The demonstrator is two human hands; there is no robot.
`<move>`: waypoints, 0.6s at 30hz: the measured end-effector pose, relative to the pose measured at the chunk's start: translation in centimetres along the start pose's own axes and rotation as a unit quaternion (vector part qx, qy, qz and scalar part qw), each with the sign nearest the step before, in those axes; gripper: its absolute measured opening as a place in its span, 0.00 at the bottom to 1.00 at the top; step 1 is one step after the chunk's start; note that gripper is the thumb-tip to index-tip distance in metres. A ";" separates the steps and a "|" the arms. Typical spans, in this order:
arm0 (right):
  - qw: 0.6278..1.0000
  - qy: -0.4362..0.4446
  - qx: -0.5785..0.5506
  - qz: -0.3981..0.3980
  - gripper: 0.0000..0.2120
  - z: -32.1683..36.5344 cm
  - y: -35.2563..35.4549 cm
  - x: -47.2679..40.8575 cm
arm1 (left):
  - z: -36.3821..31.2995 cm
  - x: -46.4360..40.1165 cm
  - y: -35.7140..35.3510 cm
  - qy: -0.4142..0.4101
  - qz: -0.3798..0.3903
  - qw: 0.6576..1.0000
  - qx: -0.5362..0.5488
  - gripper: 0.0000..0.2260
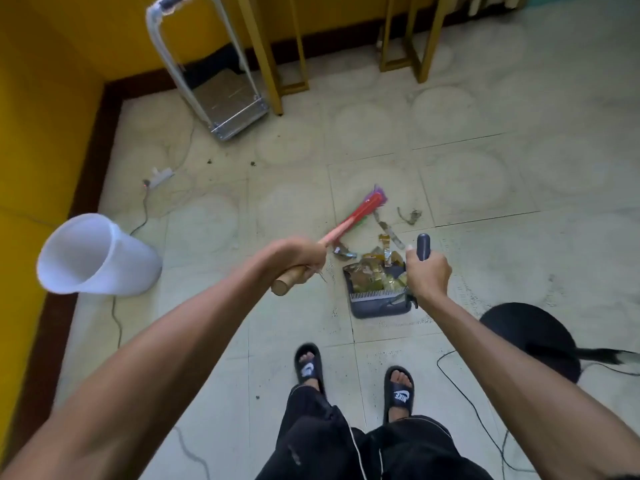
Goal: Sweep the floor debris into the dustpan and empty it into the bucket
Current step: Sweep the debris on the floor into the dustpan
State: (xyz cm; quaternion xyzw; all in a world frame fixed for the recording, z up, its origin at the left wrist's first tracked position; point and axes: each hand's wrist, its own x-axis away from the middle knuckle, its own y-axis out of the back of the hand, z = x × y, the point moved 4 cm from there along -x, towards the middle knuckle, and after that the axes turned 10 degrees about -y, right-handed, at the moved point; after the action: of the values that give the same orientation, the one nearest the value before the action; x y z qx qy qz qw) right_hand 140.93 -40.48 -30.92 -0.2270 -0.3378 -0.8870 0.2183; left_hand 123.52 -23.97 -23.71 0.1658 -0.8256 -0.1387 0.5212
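left hand (pixel 297 255) has its fingers wrapped round the broom (pixel 349 221), right hand (pixel 428 271) grips the dustpan (pixel 375 304) handle. wrappers (pixel 374 271) fill the pan, scraps (pixel 410 216) lie beyond. bucket (pixel 98 254) sits well left. risk: a hard sweep flicks scraps past the pan.

Left grip (pixel 294 256) clasps the broom (pixel 349 220); right grip (pixel 427 273) holds the dustpan (pixel 377 308) handle. Debris (pixel 372 271) lies between them. The bucket (pixel 97 254) stands well left of both.

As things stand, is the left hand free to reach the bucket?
Probably not yet. The left hand grips the broom, so it is occupied. The floor between it and the bucket, off to its left, looks unobstructed, but the bucket seems beyond arm's length without a step.
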 end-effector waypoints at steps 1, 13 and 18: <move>1.000 -0.006 -0.003 -0.005 0.16 0.3 -0.2 -0.2 | -0.8 -0.6 1.2 -0.017 -0.012 0.998 -0.057 0.04; 0.991 -0.098 -0.042 -0.085 0.16 4.8 -5.7 -1.8 | -10.7 -19.0 8.3 -0.204 -0.018 0.944 -0.259 0.13; 0.990 -0.107 -0.005 -0.087 0.18 5.5 -8.2 -1.2 | -12.8 -24.0 6.5 -0.242 0.012 0.913 -0.330 0.14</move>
State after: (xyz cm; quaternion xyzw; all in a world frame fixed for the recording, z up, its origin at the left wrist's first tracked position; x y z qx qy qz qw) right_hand 138.89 -30.83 -32.02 -0.2915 -0.3731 -0.8749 0.1015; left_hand 143.91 -8.77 -35.31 -0.0638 -0.8355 -0.4329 0.3324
